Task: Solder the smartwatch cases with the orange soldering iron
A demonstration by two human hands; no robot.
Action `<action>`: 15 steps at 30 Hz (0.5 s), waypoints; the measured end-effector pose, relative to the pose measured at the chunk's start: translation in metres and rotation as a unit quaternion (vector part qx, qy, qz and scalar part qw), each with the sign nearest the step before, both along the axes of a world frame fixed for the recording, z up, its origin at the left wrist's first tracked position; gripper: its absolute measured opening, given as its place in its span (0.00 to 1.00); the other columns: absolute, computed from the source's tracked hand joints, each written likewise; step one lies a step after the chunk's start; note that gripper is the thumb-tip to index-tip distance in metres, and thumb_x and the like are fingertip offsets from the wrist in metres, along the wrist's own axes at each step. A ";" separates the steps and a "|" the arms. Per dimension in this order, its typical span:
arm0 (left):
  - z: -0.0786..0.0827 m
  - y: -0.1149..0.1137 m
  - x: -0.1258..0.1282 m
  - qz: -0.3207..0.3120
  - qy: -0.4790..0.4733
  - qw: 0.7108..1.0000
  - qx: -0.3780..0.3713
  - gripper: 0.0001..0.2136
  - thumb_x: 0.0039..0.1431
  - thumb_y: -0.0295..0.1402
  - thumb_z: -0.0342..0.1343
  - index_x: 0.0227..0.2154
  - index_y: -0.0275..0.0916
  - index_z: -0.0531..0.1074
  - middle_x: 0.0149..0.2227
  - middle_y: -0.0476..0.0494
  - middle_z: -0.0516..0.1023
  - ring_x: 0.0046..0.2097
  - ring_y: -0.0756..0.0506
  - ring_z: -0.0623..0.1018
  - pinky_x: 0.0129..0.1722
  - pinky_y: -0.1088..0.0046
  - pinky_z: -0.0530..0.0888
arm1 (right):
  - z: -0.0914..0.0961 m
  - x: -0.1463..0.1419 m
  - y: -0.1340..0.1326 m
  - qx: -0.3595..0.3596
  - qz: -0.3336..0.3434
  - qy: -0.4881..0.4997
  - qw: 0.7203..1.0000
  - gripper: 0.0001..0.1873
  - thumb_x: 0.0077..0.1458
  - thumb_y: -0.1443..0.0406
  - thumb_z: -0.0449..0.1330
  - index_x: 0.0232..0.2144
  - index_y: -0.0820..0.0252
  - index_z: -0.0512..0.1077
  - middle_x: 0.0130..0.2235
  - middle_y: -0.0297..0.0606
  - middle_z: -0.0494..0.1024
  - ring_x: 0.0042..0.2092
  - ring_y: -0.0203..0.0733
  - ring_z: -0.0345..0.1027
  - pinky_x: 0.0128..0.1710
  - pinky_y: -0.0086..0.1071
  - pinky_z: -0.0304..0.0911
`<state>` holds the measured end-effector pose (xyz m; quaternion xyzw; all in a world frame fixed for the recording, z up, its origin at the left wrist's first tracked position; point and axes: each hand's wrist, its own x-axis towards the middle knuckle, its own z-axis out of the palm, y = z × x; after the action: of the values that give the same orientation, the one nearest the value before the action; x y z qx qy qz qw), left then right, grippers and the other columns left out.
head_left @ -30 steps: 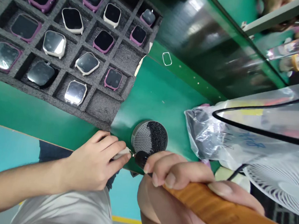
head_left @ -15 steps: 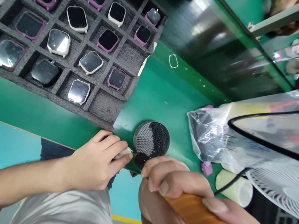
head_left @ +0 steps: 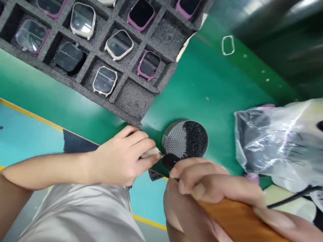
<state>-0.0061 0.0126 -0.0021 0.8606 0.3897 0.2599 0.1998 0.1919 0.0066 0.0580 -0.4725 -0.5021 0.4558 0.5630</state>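
Two hands are busy w/ one small job near the middle of the view: the left hand (head_left: pixel 126 155) has fingers and thumb closed, pinching a white piece (head_left: pixel 150 152), & the right hand (head_left: pixel 215 187) is wrapped around an orange-handled tool (head_left: pixel 243 224), whose handle runs toward 4 o'clock. The tool's tip is at the end of the piece; if it truly touches, one cannot tell. Judging from this, work on the piece is prob. in progress and not finished, but how much is done or left cannot be said, b/c the fingers cover most of it. A round tin (head_left: pixel 164 140) stands just beside, at approx. 2 o'clock from the piece. At 11 o'clock a dark foam tray (head_left: pixel 135 97) holds many watches, w/ no readable brand. As for writing, the plastic bag (head_left: pixel 279 143) at 3 o'clock has black & blue marks, not legible; the shirt (head_left: pixel 89 217) at 7 o'clock has dark print, cut by the bottom edge, also unreadable.
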 end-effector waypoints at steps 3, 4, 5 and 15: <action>0.001 -0.001 0.000 -0.001 0.008 1.000 0.003 0.16 0.68 0.27 0.56 0.56 0.38 0.78 0.52 0.36 0.80 0.52 0.37 0.74 0.53 0.55 0.69 | 0.005 -0.008 0.013 0.107 -0.029 0.011 0.994 0.25 0.68 0.42 0.56 0.51 0.52 0.78 0.35 0.35 0.75 0.32 0.45 0.71 0.28 0.49 0.73; 0.001 -0.001 0.000 -0.003 0.013 1.000 0.001 0.18 0.67 0.26 0.56 0.58 0.37 0.78 0.54 0.36 0.80 0.53 0.37 0.74 0.54 0.54 0.69 | 0.008 -0.010 0.016 0.106 -0.038 0.019 0.993 0.27 0.70 0.42 0.53 0.51 0.52 0.78 0.35 0.35 0.75 0.32 0.45 0.71 0.29 0.49 0.74; 0.001 -0.001 -0.001 -0.009 0.019 1.000 -0.001 0.20 0.65 0.25 0.57 0.59 0.36 0.77 0.55 0.36 0.80 0.54 0.37 0.74 0.55 0.54 0.69 | 0.012 -0.010 0.019 0.098 -0.045 0.026 0.994 0.26 0.71 0.43 0.52 0.52 0.51 0.78 0.36 0.35 0.75 0.33 0.45 0.72 0.30 0.49 0.75; 0.008 -0.001 -0.002 -0.040 0.025 0.998 -0.036 0.25 0.58 0.26 0.60 0.60 0.42 0.76 0.61 0.31 0.74 0.61 0.31 0.71 0.60 0.48 0.68 | 0.002 -0.005 0.035 0.111 -0.074 0.072 0.988 0.21 0.65 0.45 0.60 0.53 0.47 0.75 0.38 0.31 0.74 0.31 0.41 0.71 0.31 0.45 0.70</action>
<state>-0.0080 0.0112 0.0061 0.8740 0.3687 0.2164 0.2311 0.1872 0.0411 0.0598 -0.4083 -0.4715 0.3872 0.6790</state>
